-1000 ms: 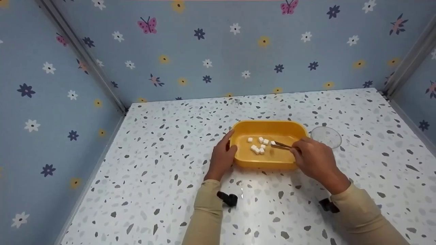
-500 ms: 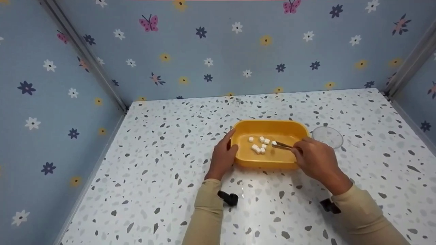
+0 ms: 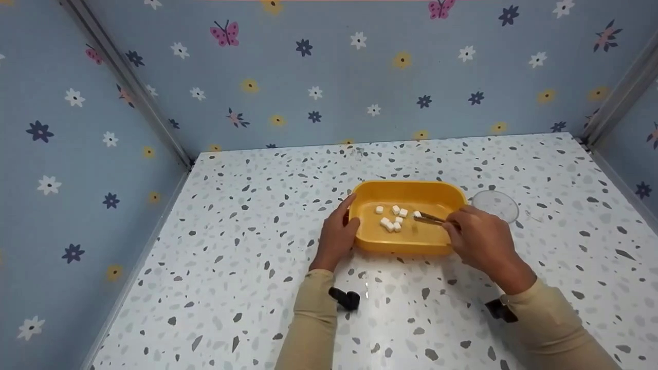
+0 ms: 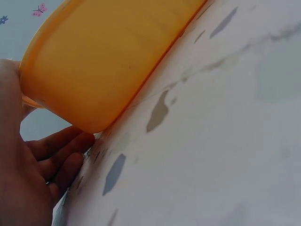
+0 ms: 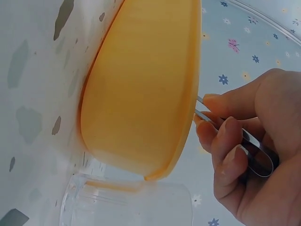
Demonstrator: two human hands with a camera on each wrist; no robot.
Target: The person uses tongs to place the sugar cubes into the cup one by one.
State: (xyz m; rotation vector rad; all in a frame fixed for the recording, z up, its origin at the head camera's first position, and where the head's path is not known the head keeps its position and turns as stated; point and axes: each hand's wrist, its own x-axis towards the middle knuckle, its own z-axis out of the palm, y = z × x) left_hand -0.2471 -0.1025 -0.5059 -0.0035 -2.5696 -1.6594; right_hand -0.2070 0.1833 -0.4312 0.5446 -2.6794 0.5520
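Right of centre, our right hand (image 3: 482, 239) pinches tweezers (image 3: 435, 219) holding a cube (image 3: 417, 214); our left hand (image 3: 336, 236) grips the tray (image 3: 403, 247); let's squeeze steadily.

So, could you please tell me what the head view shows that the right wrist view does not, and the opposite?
Only the head view: the white cubes inside the yellow tray, the tips of the tweezers at one cube, and the left hand.

Only the right wrist view: the looped back end of the tweezers within the right hand.

Both: the tray, that right hand, part of the tweezers, and the clear container.
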